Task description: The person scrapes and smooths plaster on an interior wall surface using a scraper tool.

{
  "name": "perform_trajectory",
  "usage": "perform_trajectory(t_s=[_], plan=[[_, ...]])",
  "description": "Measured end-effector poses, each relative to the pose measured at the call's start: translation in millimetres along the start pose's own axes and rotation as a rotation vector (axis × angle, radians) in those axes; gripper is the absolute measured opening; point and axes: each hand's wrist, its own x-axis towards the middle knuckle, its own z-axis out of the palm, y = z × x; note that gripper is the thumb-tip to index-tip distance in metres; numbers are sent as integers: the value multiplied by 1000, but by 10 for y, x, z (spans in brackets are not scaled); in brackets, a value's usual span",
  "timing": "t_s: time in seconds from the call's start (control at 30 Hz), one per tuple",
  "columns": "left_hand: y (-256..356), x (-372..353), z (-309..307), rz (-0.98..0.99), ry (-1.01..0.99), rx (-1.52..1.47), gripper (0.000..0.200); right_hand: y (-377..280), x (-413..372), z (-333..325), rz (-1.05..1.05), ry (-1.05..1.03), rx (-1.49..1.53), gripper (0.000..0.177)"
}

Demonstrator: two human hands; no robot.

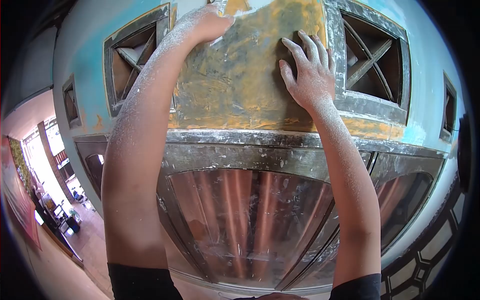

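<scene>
Head view: a blue wall (430, 60) with a scraped yellow-grey patch (235, 85) is shown above a window (250, 220), between two vents (372, 55). Rubbing of the patch seems in hand; steady pressure is called for next. The left hand (207, 22) is curled on the patch top, and its grip cannot be told; the right hand (310, 70) is laid flat, released.

Both arms are bare below short black sleeves: left sleeve (140, 282), right sleeve (357, 289), plain fabric with no visible markings. Fine white powder coats the left hand (207, 22) and the right hand (311, 75) — thickest over knuckles and fingers (309, 44). The dusting runs down both forearms, speckled and uneven, thinning toward the elbows. Hands are bare.
</scene>
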Motion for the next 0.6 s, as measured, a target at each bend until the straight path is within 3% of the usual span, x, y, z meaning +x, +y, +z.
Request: perform_trajectory(t_s=[0.07, 0.13, 0.17, 0.23, 0.33, 0.43, 0.5, 0.57, 0.6], plan=[[-115, 95, 153, -72, -67, -77, 73, 0, -15, -7, -5, -2, -5, 53], [-143, 65, 253, 195, 251, 127, 74, -18, -49, -10, -5, -3, -7, 53], [-147, 111, 252, 195, 252, 129, 74, -29, -48, -10, -6, 14, 5, 52], [-32, 137, 135, 13, 44, 106, 75, -40, -25, -10, -12, 33, 19, 52], [-549, 672, 599, 175, 179, -13, 76, -40, -19, -26, -17, 22, -3, 52], [-52, 57, 158, 71, 116, 112, 78, -44, -22, -34, -11, 9, -4, 52], [40, 35, -48, 24, 13, 4, 79, -28, -36, -12, -18, 27, 18, 52], [-141, 183, 95, -28, -101, -109, 79, -27, -43, -8, -19, 25, 14, 52], [-449, 485, 416, 60, 25, -57, 78, -28, -47, -9, -21, 27, 10, 52]])
